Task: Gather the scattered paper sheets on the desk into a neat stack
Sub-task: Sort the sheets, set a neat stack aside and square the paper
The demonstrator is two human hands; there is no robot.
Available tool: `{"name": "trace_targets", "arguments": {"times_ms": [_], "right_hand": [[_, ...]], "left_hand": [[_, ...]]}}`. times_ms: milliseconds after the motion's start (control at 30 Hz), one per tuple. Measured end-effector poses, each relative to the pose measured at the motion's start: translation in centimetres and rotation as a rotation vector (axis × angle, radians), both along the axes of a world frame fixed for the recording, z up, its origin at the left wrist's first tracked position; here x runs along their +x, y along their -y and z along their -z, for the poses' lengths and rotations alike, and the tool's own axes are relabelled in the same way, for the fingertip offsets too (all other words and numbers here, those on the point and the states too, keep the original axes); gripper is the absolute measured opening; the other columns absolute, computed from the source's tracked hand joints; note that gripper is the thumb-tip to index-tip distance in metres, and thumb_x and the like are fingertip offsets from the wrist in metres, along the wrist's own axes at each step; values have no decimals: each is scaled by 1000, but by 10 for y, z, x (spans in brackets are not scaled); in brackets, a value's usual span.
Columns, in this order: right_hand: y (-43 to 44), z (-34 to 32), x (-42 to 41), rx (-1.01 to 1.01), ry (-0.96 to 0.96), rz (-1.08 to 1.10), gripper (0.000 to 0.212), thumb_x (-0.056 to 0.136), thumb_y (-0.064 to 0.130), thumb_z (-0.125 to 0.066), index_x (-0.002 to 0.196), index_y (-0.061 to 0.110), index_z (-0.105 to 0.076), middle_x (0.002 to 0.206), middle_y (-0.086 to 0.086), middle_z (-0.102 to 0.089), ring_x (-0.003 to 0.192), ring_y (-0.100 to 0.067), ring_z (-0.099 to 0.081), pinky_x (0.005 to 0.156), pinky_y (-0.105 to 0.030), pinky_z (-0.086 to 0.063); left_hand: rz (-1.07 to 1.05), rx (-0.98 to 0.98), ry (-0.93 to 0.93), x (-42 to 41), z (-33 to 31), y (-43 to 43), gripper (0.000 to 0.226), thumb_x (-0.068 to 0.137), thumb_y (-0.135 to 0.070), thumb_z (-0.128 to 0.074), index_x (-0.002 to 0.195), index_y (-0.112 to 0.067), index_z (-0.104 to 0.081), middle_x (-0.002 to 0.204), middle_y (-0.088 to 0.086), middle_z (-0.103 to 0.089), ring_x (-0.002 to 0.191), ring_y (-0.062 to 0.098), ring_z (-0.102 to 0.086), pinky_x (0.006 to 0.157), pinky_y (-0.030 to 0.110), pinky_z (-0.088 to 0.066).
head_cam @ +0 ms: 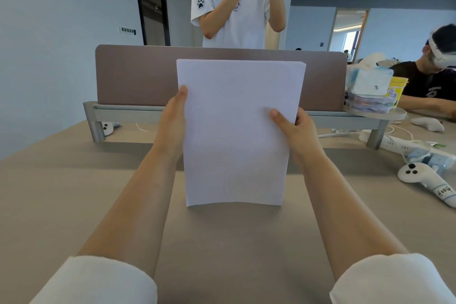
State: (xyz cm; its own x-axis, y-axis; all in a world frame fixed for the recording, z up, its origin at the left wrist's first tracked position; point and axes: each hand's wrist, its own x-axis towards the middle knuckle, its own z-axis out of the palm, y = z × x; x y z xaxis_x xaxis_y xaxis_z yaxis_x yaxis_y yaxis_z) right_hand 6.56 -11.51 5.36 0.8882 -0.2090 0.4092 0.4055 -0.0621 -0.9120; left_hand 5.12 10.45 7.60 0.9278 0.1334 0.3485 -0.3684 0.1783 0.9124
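Both hands, left hand (174, 118) and right hand (294, 131), clamp the paper stack (237, 131) mid-frame, upright, its long axis vertical, lower edge on the desk (74, 180).

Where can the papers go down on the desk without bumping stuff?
The desk is bare between the two forearms, right below the paper stack that the left hand and right hand hold upright. The left side, in front of the divider, is bare too. The right edge is crowded: a white controller and a power strip.
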Motion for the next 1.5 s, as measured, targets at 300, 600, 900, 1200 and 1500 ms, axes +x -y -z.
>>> {"name": "trace_targets", "arguments": {"times_ms": [300, 600, 900, 1200, 1500], "right_hand": [[-8, -60, -6, 57, 17, 166, 36, 90, 55, -46, 89, 20, -52, 81, 7, -52, 74, -9, -50, 66, -25, -40], [-16, -86, -8, 15, -114, 242, 53, 88, 63, -41, 81, 12, -57, 81, -4, -55, 73, -12, -49, 73, -32, -42], [-17, -103, -1, 14, -79, 238, 27, 92, 14, -40, 94, 13, -67, 76, 6, -52, 80, -18, -47, 70, -27, -38], [-14, -104, 2, 14, -107, 223, 35, 93, 16, -34, 71, 22, -61, 76, 9, -52, 86, -19, -47, 78, -30, -38], [-13, -102, 2, -1, -59, 207, 25, 94, 30, -44, 91, 11, -61, 75, 3, -50, 78, -17, -47, 67, -25, -38]], "left_hand": [[-233, 118, -37, 10, -56, 3, 59, 77, -58, -59, 116, -14, -58, 115, 2, -65, 101, 18, -64, 74, 31, -53], [-260, 100, -102, 10, -74, 9, 29, 86, -42, -58, 96, -15, -53, 86, -5, -53, 80, 15, -50, 63, 22, -36], [-299, 127, -99, 16, -84, 9, 13, 86, -17, -47, 75, -13, -53, 72, -2, -45, 65, 16, -39, 56, 25, -30], [-293, 105, -75, 18, -80, 7, 35, 92, -17, -34, 69, -21, -61, 90, 5, -59, 76, 18, -51, 58, 25, -39], [-315, 131, -51, 18, -79, 6, 27, 91, -21, -37, 91, -19, -63, 99, 2, -58, 88, 20, -51, 67, 28, -40]]}}
